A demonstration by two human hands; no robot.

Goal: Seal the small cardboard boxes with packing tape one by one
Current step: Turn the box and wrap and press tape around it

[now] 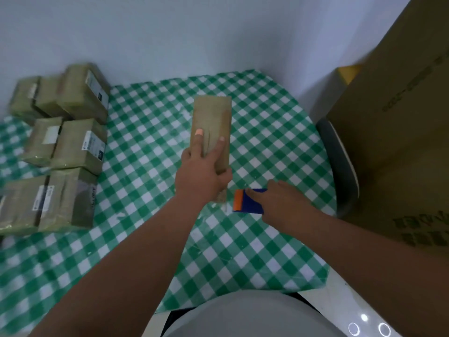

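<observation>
A box [211,128] is gripped by the left hand [202,172] on the bench [267,132], and a blue tool [249,200] is held by the right hand [283,203].

The box is laid lengthwise at mid-bench on the green-and-white checked cloth, its near end clasped by the left hand, with two fingers stretched flat along its top and the thumb hooked round its right edge. A pale plaster is seen on one fingertip [199,132]. Just right of the box's near end, the blue tool with its orange edge is covered by the right hand, whose fingers are laid over it; how tightly they are curled cannot be told. A stack of wrapped boxes [63,152] is ranged along the far left of the bench. A large carton [398,132] is stood at the right.
</observation>
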